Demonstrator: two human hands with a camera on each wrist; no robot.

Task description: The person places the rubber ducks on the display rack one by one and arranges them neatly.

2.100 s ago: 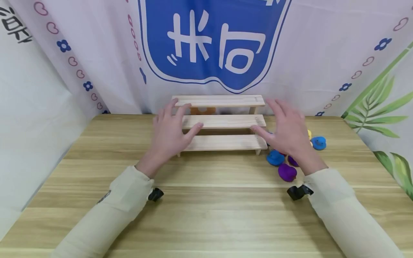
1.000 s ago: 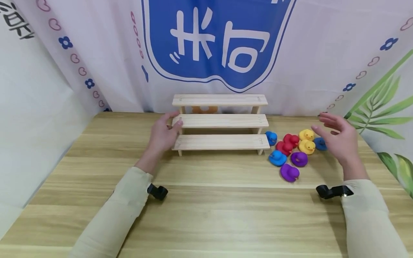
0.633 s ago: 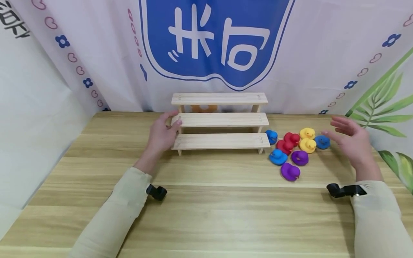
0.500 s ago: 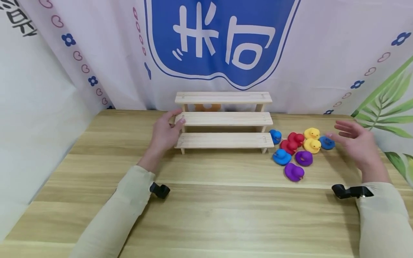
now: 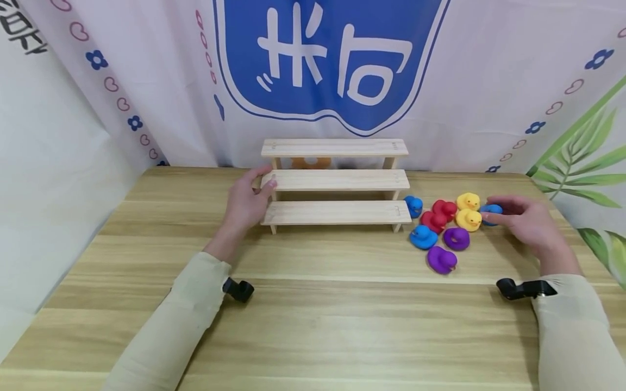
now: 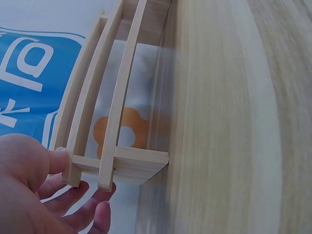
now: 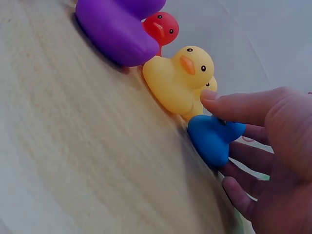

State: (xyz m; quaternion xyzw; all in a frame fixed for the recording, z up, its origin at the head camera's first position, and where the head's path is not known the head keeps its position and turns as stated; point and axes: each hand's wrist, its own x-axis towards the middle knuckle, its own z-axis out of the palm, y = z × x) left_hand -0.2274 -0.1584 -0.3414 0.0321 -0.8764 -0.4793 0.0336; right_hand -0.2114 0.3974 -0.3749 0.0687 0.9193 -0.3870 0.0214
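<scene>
A three-tier wooden shelf [image 5: 335,180] stands at the back of the table. At its left end my left hand [image 5: 246,202] grips the middle board, thumb on top; in the left wrist view the thumb and fingers of that hand [image 6: 44,190] are round the board ends [image 6: 73,170]. At the right, my right hand [image 5: 533,225] is around the rightmost blue duck [image 5: 491,214], thumb on the near side and fingers behind. In the right wrist view this blue duck [image 7: 212,139] rests on the table between thumb and fingers; firm contact cannot be told.
Beside the shelf's right end lie two more blue ducks [image 5: 423,237], two red ducks [image 5: 433,221], two yellow ducks [image 5: 468,220] and two purple ducks [image 5: 442,260]. A printed curtain [image 5: 166,81] hangs behind the wooden table [image 5: 313,326].
The left hand has come to the shelf's left end and stays there. My right hand moved right from the shelf, past the ducks, then came back in around the rightmost blue duck.
</scene>
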